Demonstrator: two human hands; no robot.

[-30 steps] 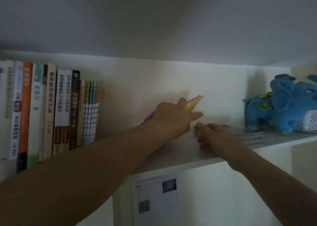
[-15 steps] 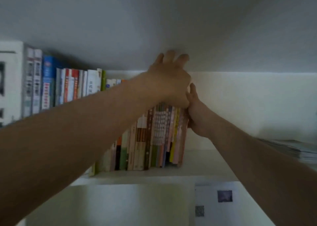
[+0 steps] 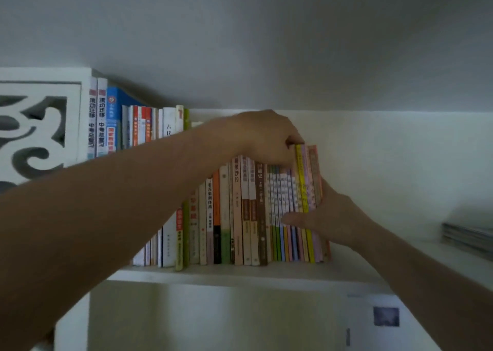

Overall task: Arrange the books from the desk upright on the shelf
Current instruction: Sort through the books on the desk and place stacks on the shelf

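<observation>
Thin paperbacks [image 3: 310, 190], yellow, lilac and pink spines, standing upright at the right end of the book row [image 3: 240, 217] on the shelf [image 3: 240, 276]. Left hand [image 3: 266, 137] curls over their top edges from above, fingertips pinching near the yellow spine. Right hand [image 3: 324, 217], fingers straight, presses flat against the outer pink cover, thumb across the lower spines. Judged light, floppy, glossy and apt to slump; best held at top edge with side support. Flat stack [image 3: 466, 237] lies well right of the right hand.

Both forearms are bare, with no sleeve in view; the left hand [image 3: 262, 137] and right hand [image 3: 330, 218] carry no glove, ring or watch.
</observation>
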